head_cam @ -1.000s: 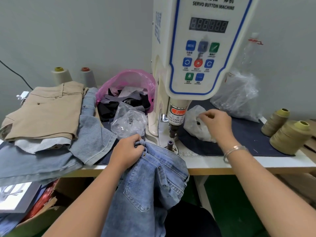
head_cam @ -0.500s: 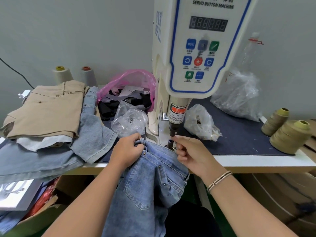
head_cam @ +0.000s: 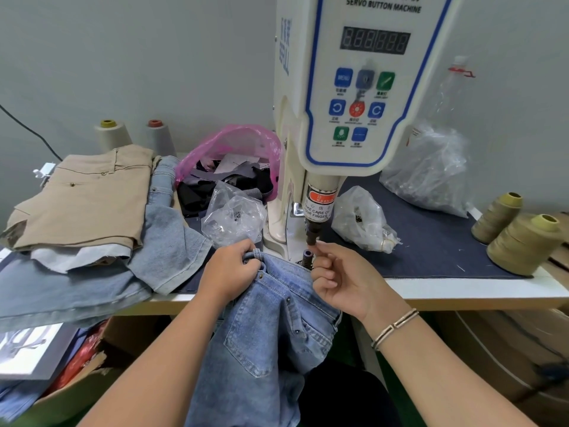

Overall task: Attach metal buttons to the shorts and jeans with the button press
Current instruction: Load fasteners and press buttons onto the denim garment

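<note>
Navy mat (head_cam: 431, 251) (cluttered) under press (head_cam: 348, 97)

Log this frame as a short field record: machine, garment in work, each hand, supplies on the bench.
machine: servo button machine, upper punch raised above the lower die
garment in work: blue jeans, waistband up at the die, legs hanging off the table edge
left hand: gripping the waistband
right hand: fingers pinched just under the punch; any button held is too small to tell
finished pile: tan shorts on denim, left side
supplies: clear bag right of the punch; thread cones at far right
</note>
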Demonstrator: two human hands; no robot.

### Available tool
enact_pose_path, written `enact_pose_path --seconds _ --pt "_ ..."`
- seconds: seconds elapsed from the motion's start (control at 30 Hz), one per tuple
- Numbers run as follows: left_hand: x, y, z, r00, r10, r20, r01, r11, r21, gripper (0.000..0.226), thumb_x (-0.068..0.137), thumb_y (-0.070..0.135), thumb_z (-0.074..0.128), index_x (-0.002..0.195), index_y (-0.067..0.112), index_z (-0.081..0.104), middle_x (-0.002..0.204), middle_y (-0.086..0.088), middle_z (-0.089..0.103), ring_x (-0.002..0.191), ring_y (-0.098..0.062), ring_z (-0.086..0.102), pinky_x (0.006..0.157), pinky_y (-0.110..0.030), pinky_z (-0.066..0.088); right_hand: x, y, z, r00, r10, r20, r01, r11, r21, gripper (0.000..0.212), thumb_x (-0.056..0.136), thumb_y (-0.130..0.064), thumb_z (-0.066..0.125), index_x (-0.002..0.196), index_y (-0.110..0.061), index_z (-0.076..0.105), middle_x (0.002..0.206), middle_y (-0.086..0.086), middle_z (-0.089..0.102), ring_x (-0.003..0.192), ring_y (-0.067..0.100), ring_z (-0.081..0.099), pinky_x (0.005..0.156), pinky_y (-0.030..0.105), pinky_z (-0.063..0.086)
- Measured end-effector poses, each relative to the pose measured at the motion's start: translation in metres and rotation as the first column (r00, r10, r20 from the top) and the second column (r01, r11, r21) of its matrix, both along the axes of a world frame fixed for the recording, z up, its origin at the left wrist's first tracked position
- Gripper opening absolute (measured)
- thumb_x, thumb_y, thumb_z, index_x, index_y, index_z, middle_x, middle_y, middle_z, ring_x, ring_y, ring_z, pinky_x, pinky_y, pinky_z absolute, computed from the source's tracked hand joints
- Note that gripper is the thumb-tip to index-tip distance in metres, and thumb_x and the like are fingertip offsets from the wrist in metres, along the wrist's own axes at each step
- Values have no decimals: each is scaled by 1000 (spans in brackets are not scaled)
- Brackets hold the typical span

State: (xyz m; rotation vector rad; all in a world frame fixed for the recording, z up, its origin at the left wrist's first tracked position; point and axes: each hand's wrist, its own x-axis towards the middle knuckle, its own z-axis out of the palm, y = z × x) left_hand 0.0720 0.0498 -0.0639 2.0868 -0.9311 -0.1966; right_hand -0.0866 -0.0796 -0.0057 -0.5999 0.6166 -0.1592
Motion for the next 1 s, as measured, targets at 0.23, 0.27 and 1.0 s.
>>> enact_pose_path --seconds 0.23,0.27,1.0 --pt "0 1 0 1000 -17 1 17 1000 -8 13 74 19 52 64 24 46 55 3 51 56 -19 41 55 -32 33 0 4 7 999 -27 25 23 989 145 20 75 -10 60 58 0 65 50 -3 34 34 8 31 29 17 25" --pt "0 1 1 1000 -18 -1 18 1000 -10 8 71 23 49 64 24 46 55 3 51 55 -19 42 55 -32 33 0 5 8 999 -34 30 29 986 162 20 75 -10 59 58 1 64 50 -2 33 35 8 31 29 16 24" --pt "5 -2 -6 1000 -18 20 18 1000 8 9 66 37 44 59 31 41 62 8 55 65 -26 56 52 -30 32 181 22 -18 837 -283 -469 -538 -264 -801 28 93 -4 43 111 -6 63 113 15 63 105 31 60 76 32 44"
